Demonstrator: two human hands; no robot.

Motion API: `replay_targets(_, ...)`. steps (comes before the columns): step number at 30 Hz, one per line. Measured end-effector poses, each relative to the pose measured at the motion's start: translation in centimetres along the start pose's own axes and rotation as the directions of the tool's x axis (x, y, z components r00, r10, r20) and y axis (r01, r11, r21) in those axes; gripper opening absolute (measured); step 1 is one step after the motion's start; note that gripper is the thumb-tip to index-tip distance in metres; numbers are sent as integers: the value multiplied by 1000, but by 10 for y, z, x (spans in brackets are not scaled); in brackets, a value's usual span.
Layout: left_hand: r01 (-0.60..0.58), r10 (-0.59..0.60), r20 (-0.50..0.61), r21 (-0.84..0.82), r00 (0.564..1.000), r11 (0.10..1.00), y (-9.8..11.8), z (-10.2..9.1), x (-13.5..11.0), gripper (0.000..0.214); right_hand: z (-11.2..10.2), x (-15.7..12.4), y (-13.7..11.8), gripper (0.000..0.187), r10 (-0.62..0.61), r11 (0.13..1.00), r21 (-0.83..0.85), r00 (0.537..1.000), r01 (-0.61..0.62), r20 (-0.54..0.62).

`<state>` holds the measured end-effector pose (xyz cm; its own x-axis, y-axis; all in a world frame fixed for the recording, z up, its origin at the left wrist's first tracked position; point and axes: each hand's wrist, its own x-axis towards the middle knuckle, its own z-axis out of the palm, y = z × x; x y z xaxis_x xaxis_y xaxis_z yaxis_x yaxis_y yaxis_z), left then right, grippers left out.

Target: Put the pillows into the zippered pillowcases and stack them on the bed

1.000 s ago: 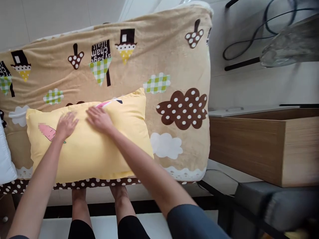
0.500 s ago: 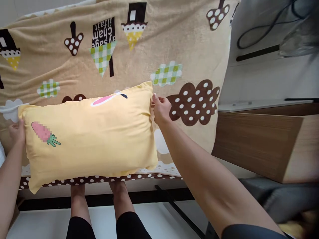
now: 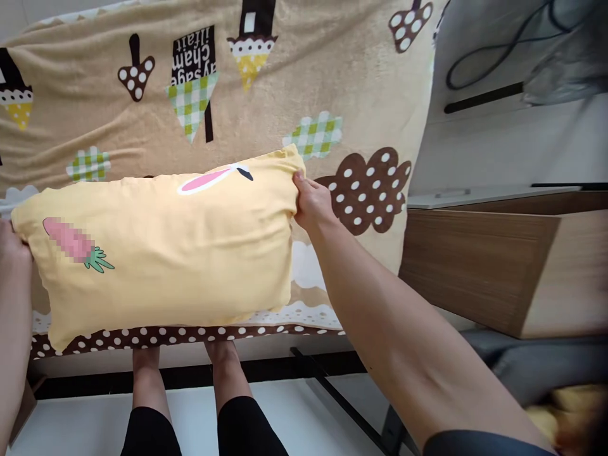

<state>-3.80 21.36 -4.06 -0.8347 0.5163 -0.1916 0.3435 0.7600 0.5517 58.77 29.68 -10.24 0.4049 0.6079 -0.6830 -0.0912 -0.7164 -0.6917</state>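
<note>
A yellow pillow [image 3: 190, 253] with a carrot print and a pink-and-white ear print lies over the near part of a tan patterned blanket [image 3: 285, 82]. My right hand [image 3: 313, 199] is closed on the pillow's right edge, close to its upper corner. At the far left, my left hand [image 3: 13, 244] grips the left edge below the upper corner; the frame's border cuts part of it off. Between the hands the pillow's top edge is drawn out, with creases running in from the right grip.
My legs [image 3: 149, 386] are below the blanket's dotted hem. To the right stands a wooden cabinet [image 3: 475, 259], with a grey padded thing [image 3: 546, 367] below it. A dark cable [image 3: 503, 54] and a clear plastic bag [image 3: 565, 76] lie at upper right.
My hands have moved further apart and slightly upward, the left one out to the left. The pillow's upper corners are stretched wider, and the view has shifted slightly.
</note>
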Motion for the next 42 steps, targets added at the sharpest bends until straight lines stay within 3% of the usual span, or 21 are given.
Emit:
replay_targets(3,187,-173,155,-81,973,979,-25,-33,-39,54,-29,-20,27,27,122,992,-54,988,-118,94)
replay_targets(5,261,-203,319,-150,926,954,-56,-61,-84,52,-54,-52,62,35,257,966,-103,937,-239,236)
replay_targets(7,481,-398,391,-140,830,865,-91,-84,-133,39,-78,-91,105,44,383,924,-114,876,-366,294)
replay_targets(10,744,-667,352,-156,657,650,-130,-99,-187,24,-103,-143,162,54,474,873,-44,823,-486,312)
replay_targets(11,757,-685,331,-192,649,625,-135,-99,-197,20,-108,-155,174,53,481,867,-25,822,-497,305)
replay_targets(13,697,-637,284,-279,717,661,-133,-97,-204,26,-112,-169,184,48,470,875,-5,848,-483,245)
replay_targets(16,573,-544,192,-385,817,724,-117,-96,-196,33,-117,-173,170,39,434,899,-12,888,-437,154)
replay_targets(18,537,-532,151,-451,833,713,-112,-100,-191,29,-125,-172,153,39,430,901,-27,887,-433,169)
replay_targets(22,647,-644,183,-443,743,621,-122,-99,-197,21,-136,-173,139,41,435,900,-122,882,-419,182)
replay_targets(24,724,-691,241,-355,682,591,-128,-96,-202,25,-134,-169,142,38,407,886,-300,904,-354,133)
replay_targets(26,737,-692,256,-247,675,629,-129,-99,-200,27,-130,-164,144,37,367,811,-509,928,-290,57)
replay_targets(28,640,-624,178,-43,761,767,-120,-107,-192,27,-121,-160,136,40,281,701,-671,958,-241,-51)
replay_targets(30,437,-460,86,201,884,877,-96,-114,-184,31,-103,-165,116,55,59,613,-780,992,-126,-115)
replay_targets(32,122,-142,29,367,989,922,-58,-108,-182,40,-66,-180,86,67,-251,515,-851,967,102,-36)
replay_targets(33,-57,53,20,392,998,918,-35,-96,-185,44,-40,-191,70,68,-372,487,-838,927,246,56)
replay_targets(35,-437,450,47,345,892,831,13,-58,-201,47,24,-216,43,67,-519,429,-736,810,523,273)
replay_targets(36,-554,552,95,283,828,783,36,-33,-212,50,57,-227,34,67,-553,377,-662,731,647,399)
replay_targets(38,-726,664,313,149,679,671,69,17,-233,51,112,-239,27,66,-549,265,-508,561,820,619)
replay_targets(39,-769,665,428,129,613,626,77,38,-240,51,130,-237,28,63,-529,230,-468,513,853,675)
replay_targets(41,-782,617,525,168,586,600,75,63,-245,52,136,-218,37,57,-483,209,-486,522,849,703)
replay_targets(42,-759,588,515,219,624,613,65,65,-241,53,125,-202,43,58,-472,222,-542,576,810,667)
